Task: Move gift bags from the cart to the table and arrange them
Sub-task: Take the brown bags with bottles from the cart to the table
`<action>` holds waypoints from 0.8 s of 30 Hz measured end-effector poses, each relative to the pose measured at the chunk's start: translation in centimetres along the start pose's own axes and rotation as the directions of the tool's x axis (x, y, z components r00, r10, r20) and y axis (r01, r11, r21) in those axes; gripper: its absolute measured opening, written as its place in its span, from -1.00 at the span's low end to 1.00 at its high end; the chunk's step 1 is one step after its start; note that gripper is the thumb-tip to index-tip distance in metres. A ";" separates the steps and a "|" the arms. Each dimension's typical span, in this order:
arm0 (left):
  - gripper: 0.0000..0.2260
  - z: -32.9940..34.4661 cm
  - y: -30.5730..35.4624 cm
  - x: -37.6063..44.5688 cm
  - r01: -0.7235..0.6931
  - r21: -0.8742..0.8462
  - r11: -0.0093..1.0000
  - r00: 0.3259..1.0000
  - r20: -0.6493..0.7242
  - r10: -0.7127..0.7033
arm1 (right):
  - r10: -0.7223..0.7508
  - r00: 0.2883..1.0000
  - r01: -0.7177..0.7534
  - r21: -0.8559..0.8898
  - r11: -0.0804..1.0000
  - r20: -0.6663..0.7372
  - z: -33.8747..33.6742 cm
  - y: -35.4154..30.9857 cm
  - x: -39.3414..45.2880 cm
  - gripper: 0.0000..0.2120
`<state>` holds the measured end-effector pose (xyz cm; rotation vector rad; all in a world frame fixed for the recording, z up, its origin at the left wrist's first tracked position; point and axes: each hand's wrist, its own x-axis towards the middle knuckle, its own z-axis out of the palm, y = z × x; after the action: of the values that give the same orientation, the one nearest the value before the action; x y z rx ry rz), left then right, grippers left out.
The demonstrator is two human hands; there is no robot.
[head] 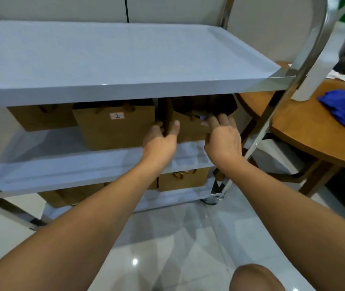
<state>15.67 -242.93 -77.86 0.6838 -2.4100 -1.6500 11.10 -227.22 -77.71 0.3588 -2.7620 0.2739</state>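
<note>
Under the steel cart's [125,89] bare top shelf, the left hand [160,137] pinches the near edge of a brown paper gift bag [190,129] on the middle shelf while the right hand [223,136] rests open-fingered against it — the pick-up step, I judge — next calling for a level pull-out toward the round wooden table [306,127].

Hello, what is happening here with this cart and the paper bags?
A person is reaching into the cart's middle shelf. The left hand grips the edge of a brown gift bag, and the right hand rests open on its front. The bag numbered 2 stands beside it. The wooden table holds no bags in view.
</note>
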 end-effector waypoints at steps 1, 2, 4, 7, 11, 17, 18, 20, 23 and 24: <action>-0.35 0.1 1.0 0.1 0.085 -0.107 0.991 0.996 0.003 -0.085 | -0.016 0.999 0.016 -0.003 1.000 -0.029 0.0 0.4 -0.7 -0.55; -0.27 0.3 1.8 0.2 0.168 -0.198 0.966 0.985 0.003 -0.171 | -0.037 0.998 0.036 -0.005 0.999 -0.059 0.1 0.9 -1.2 -0.61; -0.24 0.9 2.8 0.9 0.295 -0.257 0.920 0.954 0.027 -0.299 | -0.117 0.984 0.117 -0.008 0.993 -0.136 0.4 2.0 -2.0 -0.77; -0.59 1.9 2.9 1.0 0.265 -0.184 0.947 0.964 0.011 -0.267 | -0.248 0.934 0.264 0.028 0.964 -0.256 0.5 3.5 -3.5 -0.93; -0.78 2.2 2.2 1.5 0.234 -0.025 0.972 0.967 -0.095 -0.235 | -0.268 0.934 0.304 0.132 0.943 -0.235 0.0 3.6 -5.2 -0.82; -0.78 1.9 3.0 0.0 0.236 0.250 0.939 0.972 -0.078 -0.223 | 0.021 0.875 -0.028 0.007 1.000 0.484 -1.5 1.2 -2.0 -0.62; -0.78 1.7 3.2 -0.4 0.239 0.260 0.936 0.971 -0.073 -0.228 | 0.017 0.851 -0.021 0.001 1.000 0.525 -1.8 0.9 -1.8 -0.70; -0.74 1.2 3.6 -1.7 0.266 0.236 0.935 0.964 -0.069 -0.257 | -0.001 0.829 -0.035 0.054 0.998 0.560 -2.8 0.7 -1.9 -0.79; -0.68 0.2 4.5 -3.5 0.304 0.254 0.918 0.952 -0.048 -0.302 | -0.062 0.799 -0.118 0.257 0.959 0.599 -5.2 1.0 -3.2 -0.87; -0.65 0.0 4.9 -4.1 0.307 0.257 0.917 0.951 -0.040 -0.307 | -0.058 0.786 -0.183 0.322 0.929 0.615 -6.0 1.1 -3.6 -0.87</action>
<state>17.88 -239.74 -72.84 1.1568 -2.6581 -1.4359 15.96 -224.02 -73.62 0.5264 -3.3713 0.8383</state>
